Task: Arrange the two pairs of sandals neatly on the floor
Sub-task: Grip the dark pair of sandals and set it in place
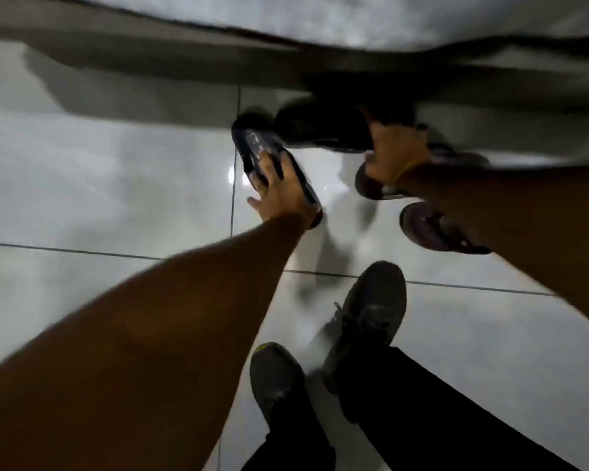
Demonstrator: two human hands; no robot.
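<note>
Nearest the camera, the person's own dark grey lace-up sneakers (364, 321) stand on the glossy pale grey tiled floor (99, 185), close under the reaching arms. If a sandal is dropped or swept back, it could land against these feet instead of in a row.

Further out, the left hand (279, 192) is clamped around a dark flat sandal with a printed footbed (255, 147), held tilted with its toe pointing away. The grip looks to be on one edge only, so the sandal may twist or slip as it is set down.

To the right, a maroon round-toed sandal (429, 229) lies on the tile, partly under the right forearm, which could knock it askew. The right hand (395, 151) is closed around a second maroon sandal (371, 185).

Beyond both hands, a black bulky sandal (320, 127) sits against the dark base strip of the wall (150, 69). The tile is slick and reflective, so anything nudged would likely slide. The room is dim and the view is blurred by motion, which makes judging alignment harder.
</note>
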